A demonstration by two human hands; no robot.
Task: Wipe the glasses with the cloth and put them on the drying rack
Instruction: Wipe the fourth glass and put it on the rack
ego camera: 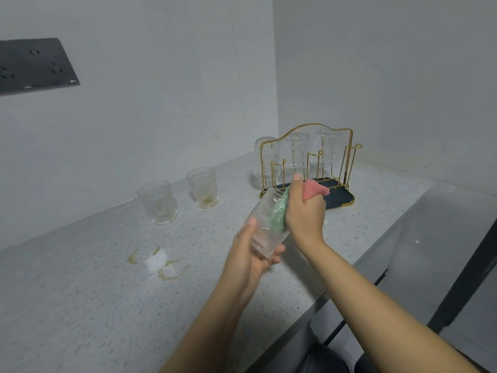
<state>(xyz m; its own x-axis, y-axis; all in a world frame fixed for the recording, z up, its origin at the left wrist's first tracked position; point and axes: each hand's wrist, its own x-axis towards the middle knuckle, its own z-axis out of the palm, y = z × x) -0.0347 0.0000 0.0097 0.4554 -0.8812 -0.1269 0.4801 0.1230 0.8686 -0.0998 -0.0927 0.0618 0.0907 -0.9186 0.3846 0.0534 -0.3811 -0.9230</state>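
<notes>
My left hand (251,254) grips the base of a clear ribbed glass (266,224), tilted with its mouth toward the rack. My right hand (304,211) holds a pink and green cloth (314,191); the green part is pressed into and around the glass's upper half. Behind them stands a gold wire drying rack (306,157) on a dark tray (338,197), with three glasses (295,154) upside down on its back pegs. Two more glasses stand upright on the counter, one (158,201) at the left and one (202,187) beside it.
The speckled grey counter (80,305) has a yellowish spill with a wet patch (158,262) left of my left hand. Walls meet in a corner behind the rack. A dark socket panel (35,65) is on the left wall. The counter's front edge runs at the right.
</notes>
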